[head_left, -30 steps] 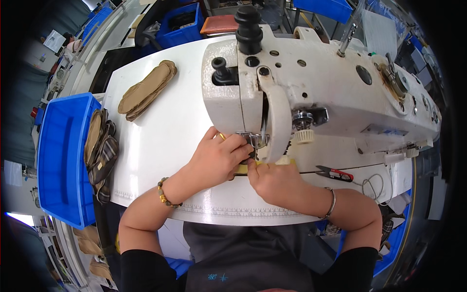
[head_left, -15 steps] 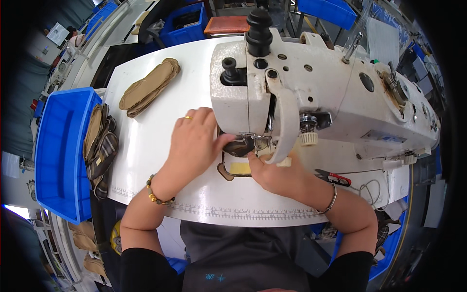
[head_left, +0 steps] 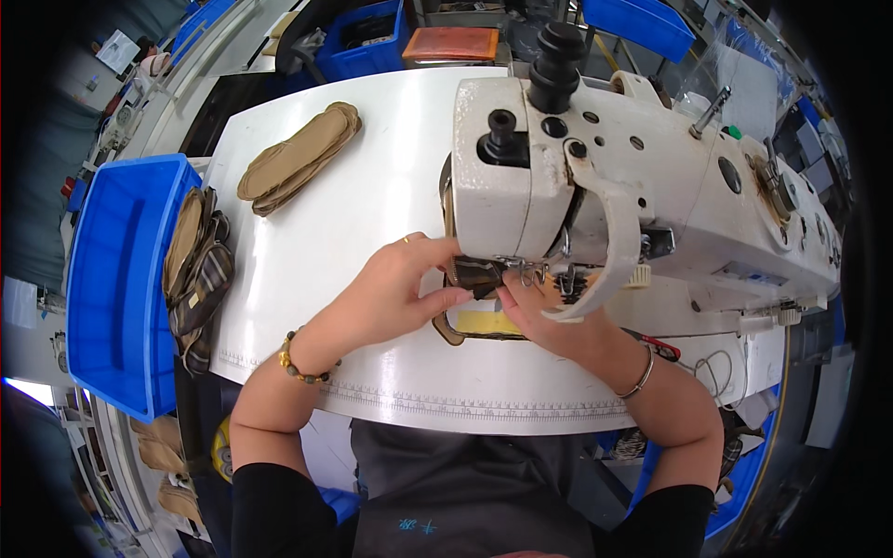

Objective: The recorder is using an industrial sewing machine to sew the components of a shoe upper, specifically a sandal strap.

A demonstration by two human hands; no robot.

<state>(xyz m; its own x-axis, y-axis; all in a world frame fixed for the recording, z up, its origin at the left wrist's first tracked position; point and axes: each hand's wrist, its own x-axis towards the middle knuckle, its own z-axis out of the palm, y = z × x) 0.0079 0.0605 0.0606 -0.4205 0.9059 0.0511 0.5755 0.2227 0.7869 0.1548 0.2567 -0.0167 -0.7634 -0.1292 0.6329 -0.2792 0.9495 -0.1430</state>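
Observation:
Under the head of a white sewing machine point(head_left: 521, 200) lies a dark plaid fabric piece point(head_left: 476, 272), close to the needle area. A tan-edged strip rises beside the machine head's left side; I cannot tell if it belongs to the same piece. My left hand point(head_left: 395, 290) pinches the fabric's left side, thumb nearer me and fingers beyond. From the right, my right hand point(head_left: 558, 316) holds the near edge at the presser foot, its fingers partly behind the white curved guard point(head_left: 621, 246). A yellow patch point(head_left: 488, 322) shows on the table just below the fabric.
A stack of tan sole-shaped pieces point(head_left: 299, 158) lies at the far left of the white table point(head_left: 391, 158). Plaid fabric pieces point(head_left: 202, 288) hang at its left edge beside a blue bin point(head_left: 121, 288). Red-handled snippers point(head_left: 659, 347) lie right of my right wrist.
The view has shifted, so the machine appears farther right. My left hand has turned and come nearer me along the fabric, its thumb now lower. My right hand stays by the presser foot.

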